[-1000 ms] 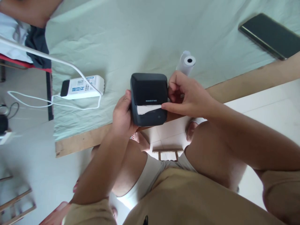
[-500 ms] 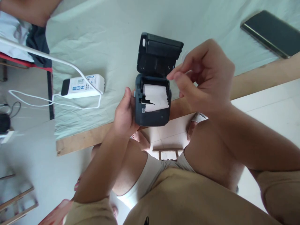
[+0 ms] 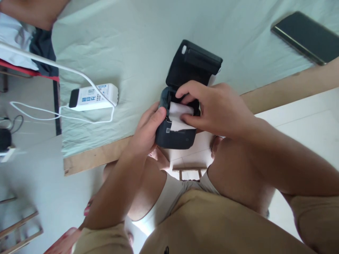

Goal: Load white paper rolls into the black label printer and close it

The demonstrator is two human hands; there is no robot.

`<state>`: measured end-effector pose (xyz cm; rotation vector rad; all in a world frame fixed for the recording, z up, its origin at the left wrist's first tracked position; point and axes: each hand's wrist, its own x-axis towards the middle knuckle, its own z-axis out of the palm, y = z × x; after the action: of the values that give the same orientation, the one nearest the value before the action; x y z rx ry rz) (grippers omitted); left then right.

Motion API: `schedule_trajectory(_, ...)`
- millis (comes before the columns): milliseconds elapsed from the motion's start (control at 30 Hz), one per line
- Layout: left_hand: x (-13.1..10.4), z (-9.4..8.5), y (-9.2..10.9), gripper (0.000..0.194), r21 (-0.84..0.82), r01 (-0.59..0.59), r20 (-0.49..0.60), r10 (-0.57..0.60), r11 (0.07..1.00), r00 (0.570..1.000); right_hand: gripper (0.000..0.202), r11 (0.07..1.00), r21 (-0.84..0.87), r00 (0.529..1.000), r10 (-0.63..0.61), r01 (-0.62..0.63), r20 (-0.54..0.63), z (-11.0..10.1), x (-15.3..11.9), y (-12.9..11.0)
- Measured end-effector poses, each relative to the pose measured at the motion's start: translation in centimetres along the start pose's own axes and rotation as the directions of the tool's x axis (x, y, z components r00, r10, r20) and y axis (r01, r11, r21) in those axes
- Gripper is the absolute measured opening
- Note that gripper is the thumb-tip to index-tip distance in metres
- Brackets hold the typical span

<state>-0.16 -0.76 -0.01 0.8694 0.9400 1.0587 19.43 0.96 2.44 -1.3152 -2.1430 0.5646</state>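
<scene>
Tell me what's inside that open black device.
White paper sits inside the black device, its end reaching out over the front. The right hand covers part of the paper; whatever lies beneath is hidden.

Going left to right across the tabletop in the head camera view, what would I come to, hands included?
White block with blue print → left hand → dark device with its lid up → right hand → dark phone.

Single head-worn view, looking forward and steeply down over wearer's lap (image 3: pixel 189 185) onto counter (image 3: pixel 132 46); left hand (image 3: pixel 148 127), right hand (image 3: pixel 218 107) near, mid-frame.
</scene>
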Motion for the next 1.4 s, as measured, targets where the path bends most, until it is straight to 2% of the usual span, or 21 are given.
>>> schedule_trajectory(100,0.1,-0.2,-0.1,0.027,-0.022,0.004,-0.031,-0.005,1.000,1.000,0.037,0.980,0.193,0.996,-0.025,0.040,-0.080,-1.6,-0.4,-0.2)
schedule_trajectory(167,0.2,-0.1,0.0,0.028,-0.045,0.056,-0.083,-0.060,0.997,0.995,0.034,0.928,0.365,0.968,0.018,0.077,-0.250,-2.9,-0.4,0.1)
schedule_trajectory(200,0.2,-0.1,0.1,0.029,-0.058,0.086,-0.106,-0.092,0.995,0.990,0.027,0.885,0.460,0.936,0.096,0.076,-0.339,-3.5,-0.2,0.4)
schedule_trajectory(267,0.4,0.1,0.3,0.032,-0.077,0.123,-0.131,-0.133,0.989,0.982,0.013,0.775,0.630,0.831,0.318,0.049,-0.457,-4.2,0.4,1.7)
schedule_trajectory(300,0.4,0.2,0.4,0.032,-0.083,0.127,-0.137,-0.137,0.988,0.981,0.007,0.711,0.703,0.791,0.423,0.013,-0.442,-4.4,0.7,2.6)
schedule_trajectory(333,0.5,0.3,0.4,0.033,-0.088,0.124,-0.141,-0.136,0.988,0.981,0.007,0.691,0.722,0.748,0.467,0.023,-0.471,-4.4,1.0,3.5)
schedule_trajectory(400,0.6,0.4,0.5,0.033,-0.094,0.124,-0.141,-0.137,0.988,0.980,0.020,0.771,0.637,0.772,0.394,0.017,-0.498,-4.2,1.2,5.5)
schedule_trajectory(433,0.6,0.4,0.5,0.033,-0.099,0.126,-0.143,-0.139,0.987,0.980,0.025,0.811,0.585,0.769,0.381,-0.012,-0.513,-4.1,1.2,6.5)
schedule_trajectory(567,0.7,0.4,0.4,0.033,-0.117,0.131,-0.160,-0.149,0.984,0.976,0.030,0.911,0.309,0.832,0.384,-0.272,-0.401,-4.1,0.5,9.1)
schedule_trajectory(633,0.7,0.3,0.4,0.037,-0.094,0.139,-0.156,-0.152,0.986,0.976,0.029,0.938,0.102,0.854,0.344,-0.331,-0.391,-4.3,0.3,9.7)
schedule_trajectory(700,0.7,0.3,0.5,0.041,-0.059,0.152,-0.145,-0.159,0.987,0.977,0.028,0.942,-0.038,0.861,0.289,-0.334,-0.418,-4.5,0.3,9.9)
schedule_trajectory(767,0.7,0.2,0.6,0.044,-0.029,0.158,-0.142,-0.161,0.987,0.977,0.033,0.930,-0.093,0.859,0.286,-0.355,-0.426,-4.5,0.6,9.9)
schedule_trajectory(867,0.6,0.2,0.7,0.043,-0.008,0.171,-0.153,-0.170,0.985,0.974,0.047,0.835,-0.134,0.809,0.458,-0.534,-0.370,-4.6,1.1,9.6)
schedule_trajectory(933,0.7,0.3,0.8,0.041,-0.008,0.183,-0.160,-0.182,0.983,0.970,0.056,0.793,-0.161,0.787,0.513,-0.587,-0.342,-4.8,1.1,9.1)
schedule_trajectory(967,0.7,0.3,0.9,0.040,-0.011,0.184,-0.160,-0.184,0.983,0.970,0.057,0.818,-0.174,0.810,0.467,-0.548,-0.355,-5.0,0.9,8.8)
schedule_trajectory(1033,0.7,0.3,0.9,0.040,-0.016,0.170,-0.149,-0.171,0.985,0.974,0.050,0.911,-0.218,0.872,0.230,-0.349,-0.432,-5.0,0.4,8.0)
schedule_trajectory(1100,0.8,0.3,0.8,0.041,-0.015,0.161,-0.131,-0.161,0.987,0.978,0.041,0.952,-0.273,0.886,-0.007,-0.135,-0.464,-4.6,-0.1,7.2)
schedule_trajectory(1167,0.8,0.2,0.7,0.041,-0.013,0.153,-0.120,-0.153,0.988,0.981,0.045,0.955,-0.294,0.908,-0.091,-0.036,-0.409,-3.8,-0.2,6.5)
schedule_trajectory(1233,0.8,0.1,0.7,0.039,-0.015,0.143,-0.114,-0.144,0.990,0.983,0.055,0.954,-0.294,0.951,-0.037,-0.058,-0.308,-2.6,0.2,6.1)
schedule_trajectory(1300,0.8,0.0,0.6,0.036,-0.026,0.133,-0.103,-0.135,0.991,0.985,0.063,0.933,-0.314,0.972,0.113,-0.174,-0.205,-1.6,1.0,5.8)
schedule_trajectory(1400,0.8,-0.1,0.6,0.033,-0.039,0.122,-0.076,-0.125,0.992,0.989,0.057,0.871,-0.346,0.937,0.332,-0.350,-0.110,-1.0,2.0,5.5)
